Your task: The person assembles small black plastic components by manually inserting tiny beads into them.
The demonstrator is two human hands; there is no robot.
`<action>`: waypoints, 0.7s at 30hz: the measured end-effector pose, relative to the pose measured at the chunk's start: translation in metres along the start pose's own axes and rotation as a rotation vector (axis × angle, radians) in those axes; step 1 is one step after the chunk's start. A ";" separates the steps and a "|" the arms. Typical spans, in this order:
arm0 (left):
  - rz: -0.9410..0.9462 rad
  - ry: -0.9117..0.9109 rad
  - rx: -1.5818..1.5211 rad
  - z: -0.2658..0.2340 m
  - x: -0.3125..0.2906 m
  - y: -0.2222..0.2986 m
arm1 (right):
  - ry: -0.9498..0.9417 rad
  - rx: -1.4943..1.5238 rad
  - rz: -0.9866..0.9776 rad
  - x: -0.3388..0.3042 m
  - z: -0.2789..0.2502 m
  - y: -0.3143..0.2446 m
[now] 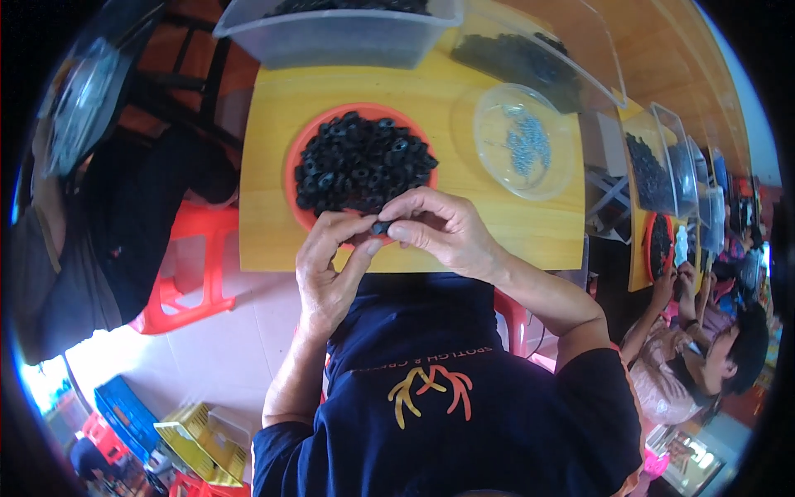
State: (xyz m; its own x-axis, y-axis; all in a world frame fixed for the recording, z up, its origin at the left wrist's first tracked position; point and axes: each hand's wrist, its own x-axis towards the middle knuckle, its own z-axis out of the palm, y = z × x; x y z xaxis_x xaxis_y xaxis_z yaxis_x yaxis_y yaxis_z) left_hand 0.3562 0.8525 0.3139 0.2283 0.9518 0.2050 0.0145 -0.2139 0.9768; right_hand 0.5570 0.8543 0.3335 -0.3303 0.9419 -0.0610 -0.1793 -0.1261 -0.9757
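Observation:
Between my fingertips is a small black plastic part (381, 227), held over the near rim of a round red tray (291, 170). My left hand (331, 253) pinches it from the left, thumb and forefinger closed on it. From the right, my right hand (439, 228) grips the same part with thumb and fingers. A heap of similar black parts (360, 161), some with visible holes, fills the tray. To the right, a round clear plastic tub (494, 161) contains many tiny silvery metal pieces (527, 142), too small to name.
The yellow table (460, 240) ends just before my body. At its far side stand a translucent bin (339, 45) and a clear bin (522, 70) of black parts. A red stool (203, 257) is at left beside a person (116, 224). Another person (679, 364) works at right.

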 end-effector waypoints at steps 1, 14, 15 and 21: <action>0.005 -0.017 0.000 0.009 0.003 0.003 | 0.012 0.004 -0.012 -0.004 -0.007 -0.001; -0.280 -0.193 -0.183 0.082 0.023 0.012 | 0.083 -0.472 -0.264 -0.040 -0.081 -0.032; -0.277 -0.201 -0.187 0.085 0.024 0.011 | 0.058 -0.486 -0.260 -0.042 -0.088 -0.035; -0.325 -0.208 -0.230 0.097 0.025 0.015 | 0.487 -1.262 -0.358 -0.020 -0.180 -0.044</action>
State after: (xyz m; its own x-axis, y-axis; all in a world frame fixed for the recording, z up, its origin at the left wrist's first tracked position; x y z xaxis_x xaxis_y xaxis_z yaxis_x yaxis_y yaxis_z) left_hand 0.4569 0.8518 0.3280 0.4385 0.8921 -0.1092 -0.0933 0.1661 0.9817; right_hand 0.7376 0.8972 0.3394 -0.0468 0.9078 0.4168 0.8461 0.2578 -0.4665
